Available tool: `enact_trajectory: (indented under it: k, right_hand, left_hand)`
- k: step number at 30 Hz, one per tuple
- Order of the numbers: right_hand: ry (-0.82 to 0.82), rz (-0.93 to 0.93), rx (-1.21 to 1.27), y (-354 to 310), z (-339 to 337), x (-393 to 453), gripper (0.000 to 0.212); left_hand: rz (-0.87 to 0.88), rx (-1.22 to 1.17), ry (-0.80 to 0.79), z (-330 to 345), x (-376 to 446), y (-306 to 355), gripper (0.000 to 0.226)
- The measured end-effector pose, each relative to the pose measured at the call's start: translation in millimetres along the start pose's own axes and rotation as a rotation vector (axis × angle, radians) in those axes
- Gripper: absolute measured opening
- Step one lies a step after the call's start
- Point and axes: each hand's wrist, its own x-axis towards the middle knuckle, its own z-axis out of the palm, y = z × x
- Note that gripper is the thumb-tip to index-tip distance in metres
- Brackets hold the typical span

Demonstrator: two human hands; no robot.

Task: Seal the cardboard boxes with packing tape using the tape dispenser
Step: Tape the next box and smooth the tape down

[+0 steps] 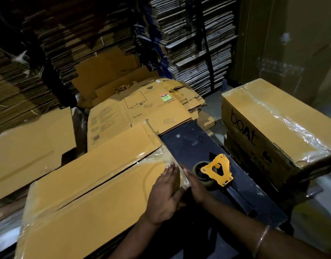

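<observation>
Risks first. The box (90, 195) in front has its top flaps closed but the centre seam still shows a dark gap running toward 9 o'clock; only the right end looks taped. If the flaps spring apart while tape goes on, it will bridge the gap w/ wrinkles or stick crooked. Both hands are at the right end of the box, so nothing holds the far flaps down. That's the likely cause.

Second risk: the tape dispenser (216, 172) lies loose on a black board (189, 146) at 3 o'clock of the hands, not held. A careless reach could knock it off the board's edge, or the free tape end could stick to the board.

Left hand (165, 191): flat on the box top near its right edge, fingers straight & pressing, holding nothing. Right hand (195, 186): laid along the box's right end, fingers extended against the taped corner, apparently smoothing; no grip that I can see.

Box look: long, brown corrugated, glossy tape film crinkled over the right corner and along the near edge. Dispenser: yellow metal frame, dark roll w/ a greenish wheel below.

At 2 o'clock a sealed box (276, 124), printed "boat", is wrapped in shiny tape. Flat cartons (138, 111) lie at 12 o'clock.
</observation>
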Motion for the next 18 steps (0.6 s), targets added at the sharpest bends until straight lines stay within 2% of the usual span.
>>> enact_trajectory:
  k: [2, 4, 5, 7, 8, 9, 11, 12, 14, 18]
  right_hand:
    - [-0.037, 0.066, 0.052, -6.9, -1.3, 5.9, 0.045]
    - [-0.087, 0.165, 0.087, -5.8, -8.1, 14.3, 0.043]
    - [-0.098, 0.223, 0.039, -7.6, -10.1, 16.8, 0.049]
    - [-0.042, 0.286, -0.189, -10.6, -14.9, 25.3, 0.079]
    - [0.024, 0.28, -0.336, -12.4, -16.3, 30.1, 0.093]
    - [0.119, 0.222, -0.471, -20.7, -14.7, 33.3, 0.097]
    - [0.231, 0.082, -0.543, -43.0, -5.4, 39.9, 0.092]
    - [0.208, 0.019, -0.556, -54.9, 1.4, 43.9, 0.085]
    - [0.133, -0.07, -0.631, -71.4, 16.2, 54.1, 0.076]
    - [0.009, -0.082, -0.741, -72.8, 41.4, 73.6, 0.077]
  left_hand:
    - [-0.026, -0.12, 0.03, -1.9, 2.3, -3.5, 0.078]
    - [-0.062, -0.18, 0.061, -2.5, 2.6, -3.6, 0.074]
    - [-0.084, -0.221, 0.077, -3.7, 4.0, -3.1, 0.069]
    - [-0.124, -0.35, 0.141, -9.6, 7.9, -2.5, 0.055]
    - [-0.132, -0.382, 0.194, -12.6, 9.8, -4.5, 0.048]
    - [-0.125, -0.364, 0.254, -16.4, 12.5, -7.7, 0.044]
    - [-0.109, -0.229, 0.346, -22.3, 18.0, -16.5, 0.044]
    - [-0.111, -0.149, 0.367, -26.6, 21.8, -22.4, 0.046]
    - [-0.124, 0.004, 0.316, -33.2, 28.5, -34.8, 0.054]
    - [-0.204, 0.179, 0.037, -35.7, 33.5, -60.9, 0.063]
